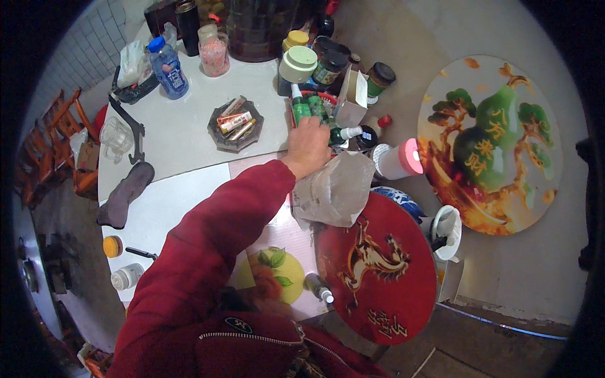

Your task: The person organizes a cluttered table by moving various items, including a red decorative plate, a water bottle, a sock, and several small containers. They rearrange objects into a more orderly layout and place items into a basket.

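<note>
My left hand [309, 144], in a dark red sleeve, reaches across the table to a red basket [326, 96] crowded with bottles. Its fingers curl down among green spray bottles [301, 107]; whatever lies under them is hidden. Just right of the hand a green bottle with a white spray nozzle [350, 133] lies tilted. A crumpled, translucent plastic bag [335, 191] sits right below the wrist. My right hand is out of view. Close to my body, a small bottle with a white nozzle [319, 287] lies by a round floral mat [279, 274].
A glass ashtray [235, 125] holding small boxes and tubes stands left of the hand. Beyond are a blue-capped drink bottle [168, 71] and several jars [298, 64]. A red round stool top with a horse [378, 269] is at the right, near a pink-lidded cup [399, 159].
</note>
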Motion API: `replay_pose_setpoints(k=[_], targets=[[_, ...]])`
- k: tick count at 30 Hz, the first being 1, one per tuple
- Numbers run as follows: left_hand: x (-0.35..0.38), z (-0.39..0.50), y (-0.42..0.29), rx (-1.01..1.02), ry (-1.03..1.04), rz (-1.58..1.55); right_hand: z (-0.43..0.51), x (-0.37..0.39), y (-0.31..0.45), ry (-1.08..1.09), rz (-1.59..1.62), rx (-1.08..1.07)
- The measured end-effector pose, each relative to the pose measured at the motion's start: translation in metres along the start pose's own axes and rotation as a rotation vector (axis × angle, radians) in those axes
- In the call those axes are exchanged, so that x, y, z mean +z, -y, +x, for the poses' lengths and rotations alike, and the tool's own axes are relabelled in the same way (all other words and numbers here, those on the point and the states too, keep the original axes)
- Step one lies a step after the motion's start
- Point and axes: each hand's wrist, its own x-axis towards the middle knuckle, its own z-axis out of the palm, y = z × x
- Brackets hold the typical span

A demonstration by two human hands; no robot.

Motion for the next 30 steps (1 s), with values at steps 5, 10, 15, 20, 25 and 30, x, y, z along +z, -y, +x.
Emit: replay_pose_setpoints(k=[5,10,15,20,25,30], targets=[[-0.002,0.004,-0.002,-0.109,0.18,-0.019,0.0,0.002,-0.001,0.025,-0.027,-0.002],[0.003,0.002,0.005,-0.086,0.209,-0.06,0.0,0.003,-0.003,0.06,-0.056,-0.007],[-0.017,-0.004,0.025,0.058,0.161,-0.272,-0.004,0.005,0.001,0.108,-0.108,-0.022],[-0.09,-0.02,0.046,-0.058,0.176,-0.424,-0.017,-0.002,0.01,0.188,-0.215,-0.008],[-0.205,-0.093,0.069,-0.264,0.109,-0.607,-0.038,-0.014,0.029,0.317,-0.387,0.063],[-0.272,-0.212,0.057,-0.56,0.008,-0.602,-0.044,-0.02,0.035,0.399,-0.485,0.11]])
